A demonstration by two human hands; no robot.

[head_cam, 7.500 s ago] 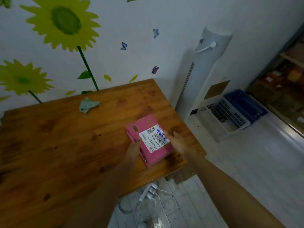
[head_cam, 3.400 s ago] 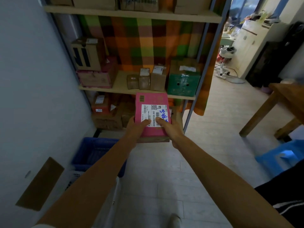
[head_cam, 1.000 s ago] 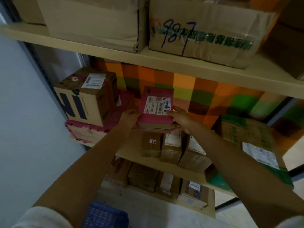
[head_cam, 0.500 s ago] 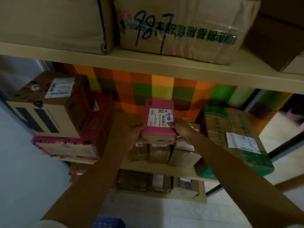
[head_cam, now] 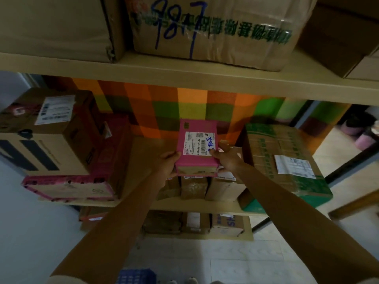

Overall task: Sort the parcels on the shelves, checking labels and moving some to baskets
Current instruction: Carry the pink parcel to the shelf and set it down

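Nearest, at the bottom edge: a corner of a blue basket (head_cam: 135,276) on the pale tiled floor (head_cam: 235,261); too little in sight to tell its contents. Just beyond, on the lowest shelf (head_cam: 248,232) in view, a row of small cartons (head_cam: 226,225) side by side.

Above that, both bare forearms stretched toward the middle shelf (head_cam: 139,152). Holds the pink parcel (head_cam: 195,162) flat between both hands, white label (head_cam: 198,143) facing up, blue handwriting at its right end. With the left hand (head_cam: 167,163), clasps the near left corner: thumb on the top face, fingers (head_cam: 173,172) curled under and mostly hidden. With the right hand (head_cam: 227,158), clasps the near right corner: thumb pressed on the label's edge, fingers (head_cam: 224,144) bent round the right side. Parcel poised over three small brown boxes (head_cam: 193,187) at the shelf's front; cannot tell whether touching them.

Right of the parcel, a green-printed carton (head_cam: 287,156) with its own label. To the left, a brown box (head_cam: 47,138) with black lettering, stacked on a flat pink box (head_cam: 67,187). Behind everything, a checked cloth (head_cam: 190,105) in orange, green and red.

Farther up, the top shelf (head_cam: 184,78) with three large cartons: a plain carton (head_cam: 55,25) on the left, a carton marked 987 (head_cam: 215,37) in blue in the middle, a dark carton (head_cam: 336,37) on the right.
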